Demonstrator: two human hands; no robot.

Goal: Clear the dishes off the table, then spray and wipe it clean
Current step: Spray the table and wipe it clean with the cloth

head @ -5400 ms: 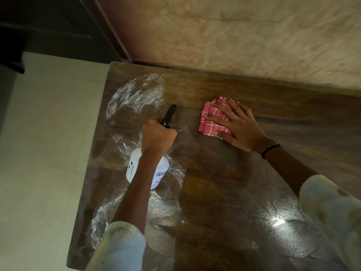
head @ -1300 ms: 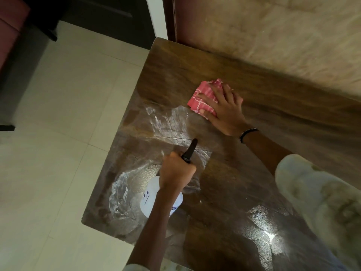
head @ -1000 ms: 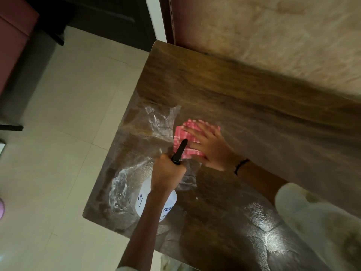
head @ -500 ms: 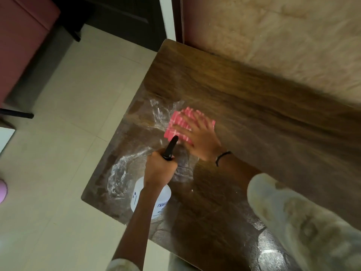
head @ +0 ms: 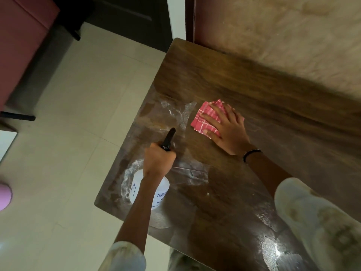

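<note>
A dark wooden table (head: 224, 79) fills the right of the head view, wet and streaked near its left corner. My left hand (head: 159, 160) grips the black trigger head of a white spray bottle (head: 137, 191) that stands near the table's left edge, nozzle pointing away from me. My right hand (head: 226, 130) presses flat, fingers spread, on a folded pink checked cloth (head: 204, 122) lying on the table beyond the bottle. No dishes are in sight.
A beige wall (head: 283, 40) runs along the table's far side. Pale floor tiles (head: 68, 133) lie to the left. A reddish seat (head: 19, 45) stands at the far left, a dark doorway behind it, and a pink object (head: 4, 195) at the left edge.
My right hand slid the cloth toward me and left over the wet patch, then back out to the right and away. My left hand stays on the bottle.
</note>
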